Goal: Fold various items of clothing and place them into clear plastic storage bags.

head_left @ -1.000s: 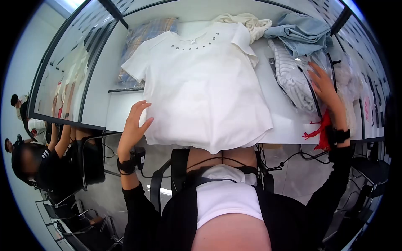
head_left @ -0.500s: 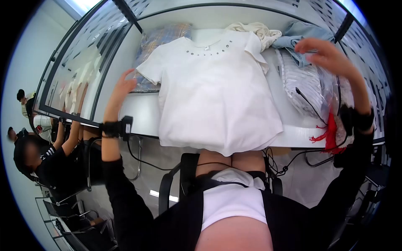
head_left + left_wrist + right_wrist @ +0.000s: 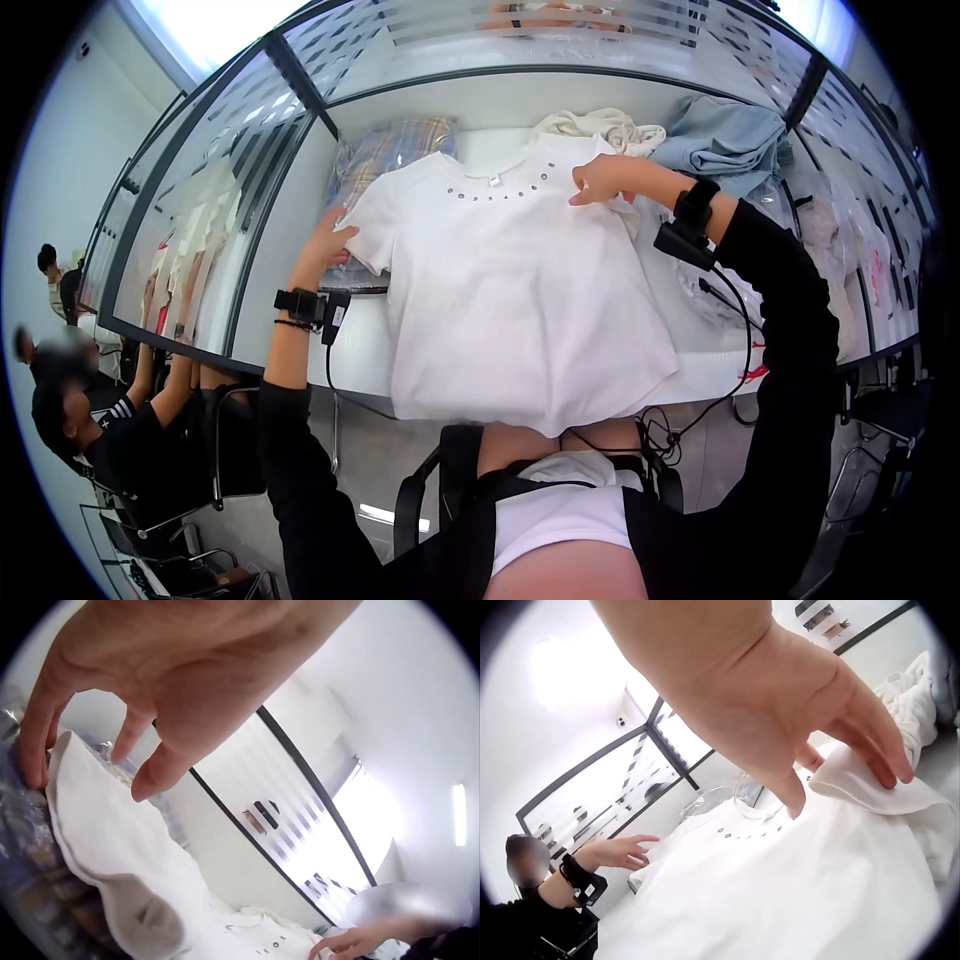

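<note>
A white short-sleeved T-shirt with small dark rings along its neckline lies spread out on the table, its hem hanging over the front edge. At the sleeve on the left, my left hand has its fingertips against the cuff, and the thumb stands apart in the left wrist view. My right hand is over the opposite shoulder. Its fingers touch the raised sleeve fabric in the right wrist view, while the thumb is spread away near the neckline.
A bagged plaid garment lies under the left sleeve. Behind the shirt are a cream knit garment and folded light-blue denim. Plastic-wrapped clothes lie at the right. Cables run from the wrist cameras. Framed panels enclose the table.
My right hand has moved left from the bagged clothes to the shirt's right shoulder. The left hand has gone from the shirt's lower left side up to the left sleeve. The head view has shifted.
</note>
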`<act>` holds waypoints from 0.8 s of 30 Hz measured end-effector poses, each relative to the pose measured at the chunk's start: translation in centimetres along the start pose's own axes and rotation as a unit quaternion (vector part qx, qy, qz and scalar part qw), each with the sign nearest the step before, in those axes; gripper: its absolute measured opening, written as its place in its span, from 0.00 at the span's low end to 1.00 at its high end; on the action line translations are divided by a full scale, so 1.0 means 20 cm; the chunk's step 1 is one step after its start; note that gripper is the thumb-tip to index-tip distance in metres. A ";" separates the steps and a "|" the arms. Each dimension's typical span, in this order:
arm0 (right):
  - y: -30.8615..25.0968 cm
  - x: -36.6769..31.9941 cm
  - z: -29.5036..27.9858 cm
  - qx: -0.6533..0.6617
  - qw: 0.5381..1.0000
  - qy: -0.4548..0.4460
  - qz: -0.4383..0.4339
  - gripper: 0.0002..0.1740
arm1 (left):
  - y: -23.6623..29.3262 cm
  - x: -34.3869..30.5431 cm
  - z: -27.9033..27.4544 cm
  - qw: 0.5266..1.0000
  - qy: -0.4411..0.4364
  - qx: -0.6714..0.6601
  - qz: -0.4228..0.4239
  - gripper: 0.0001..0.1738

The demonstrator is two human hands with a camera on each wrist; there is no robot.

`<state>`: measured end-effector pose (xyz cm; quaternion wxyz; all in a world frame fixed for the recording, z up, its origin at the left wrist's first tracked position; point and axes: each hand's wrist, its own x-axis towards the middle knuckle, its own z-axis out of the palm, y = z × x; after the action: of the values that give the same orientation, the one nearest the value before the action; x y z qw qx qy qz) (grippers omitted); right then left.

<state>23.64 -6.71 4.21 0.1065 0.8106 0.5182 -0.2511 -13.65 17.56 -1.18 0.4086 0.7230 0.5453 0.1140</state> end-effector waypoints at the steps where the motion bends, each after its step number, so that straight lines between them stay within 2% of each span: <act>1: 0.02 0.02 0.01 -0.004 1.000 0.006 0.010 0.29 | -0.03 0.01 0.00 1.000 0.005 0.003 0.011 0.34; 2: 0.06 0.04 0.02 -0.046 0.994 0.088 -0.041 0.25 | -0.05 0.01 -0.01 1.000 0.009 0.006 0.022 0.32; 4: 0.18 0.09 0.03 -0.126 0.952 0.242 -0.141 0.18 | -0.07 0.02 -0.03 0.998 0.005 0.061 0.021 0.28; 7: 0.26 0.05 -0.03 -0.111 0.941 0.300 -0.110 0.14 | -0.05 -0.02 -0.02 0.997 0.000 0.076 0.033 0.22; 10: 0.30 -0.04 -0.10 -0.065 0.949 0.292 -0.099 0.09 | -0.06 -0.01 -0.02 0.998 -0.019 0.046 0.029 0.20; 14: 0.38 -0.04 -0.10 0.006 0.916 0.385 -0.110 0.06 | -0.03 -0.03 -0.03 0.997 -0.058 0.049 0.011 0.21; 17: 0.37 -0.05 -0.17 -0.038 0.918 0.370 -0.135 0.06 | 0.02 -0.08 -0.01 0.995 -0.089 0.036 0.012 0.22; 20: 0.31 -0.06 -0.21 0.003 0.918 0.360 -0.164 0.07 | 0.03 -0.08 0.01 0.995 -0.088 0.035 -0.005 0.23; 24: 0.17 -0.09 -0.27 -0.011 0.929 0.336 -0.154 0.06 | -0.01 -0.06 0.02 0.995 -0.088 0.047 0.010 0.24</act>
<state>27.61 -7.30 9.40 -0.1051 0.7568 0.6445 0.0281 -13.96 16.32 -1.18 0.4194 0.7543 0.5043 0.0283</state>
